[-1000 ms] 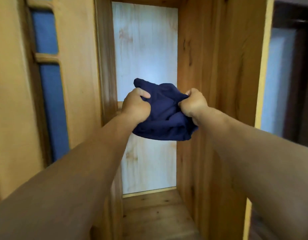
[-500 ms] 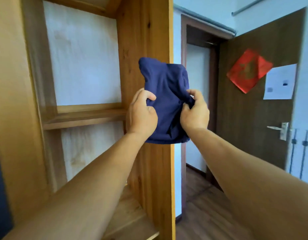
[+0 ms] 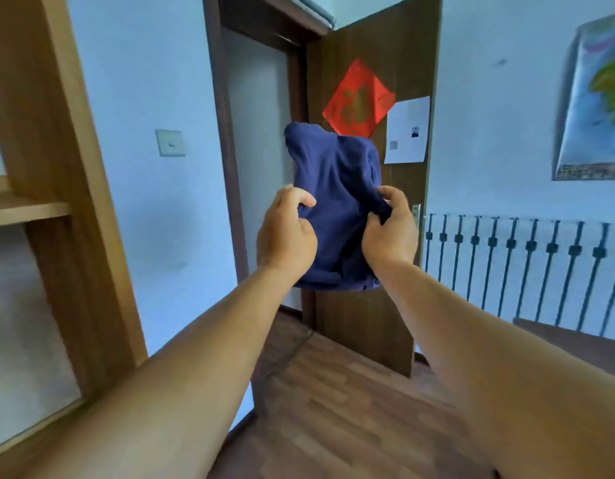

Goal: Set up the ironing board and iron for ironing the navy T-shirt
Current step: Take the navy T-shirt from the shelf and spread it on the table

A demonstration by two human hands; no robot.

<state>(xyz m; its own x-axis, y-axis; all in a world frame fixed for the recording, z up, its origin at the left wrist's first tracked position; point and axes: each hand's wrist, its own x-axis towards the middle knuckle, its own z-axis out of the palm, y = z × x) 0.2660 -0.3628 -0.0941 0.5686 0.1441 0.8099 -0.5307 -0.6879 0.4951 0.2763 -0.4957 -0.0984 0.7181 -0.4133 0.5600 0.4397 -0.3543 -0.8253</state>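
Both hands were clamped on the bunched navy T-shirt (image 3: 335,202), left hand (image 3: 286,233) on its left edge, right hand (image 3: 389,233) on its right, fingertips buried in folds. Behind the shirt stood the brown door (image 3: 368,236), its handle mostly hidden and its red paper (image 3: 358,98) too blurry to read.

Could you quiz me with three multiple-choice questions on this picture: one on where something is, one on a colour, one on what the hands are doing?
1. Where is the red paper square?
A. on the brown door
B. on the floor
C. on the wooden shelf

2. What colour is the bundled T-shirt?
A. white
B. navy
C. green

3. How is the T-shirt held?
A. by the left hand alone
B. it lies on the floor
C. gripped by both hands

Answers:
1. A: it is stuck on the door, beside a white sheet.
2. B: the cloth is dark blue.
3. C: the left hand and right hand each clutch a side, in mid-air.
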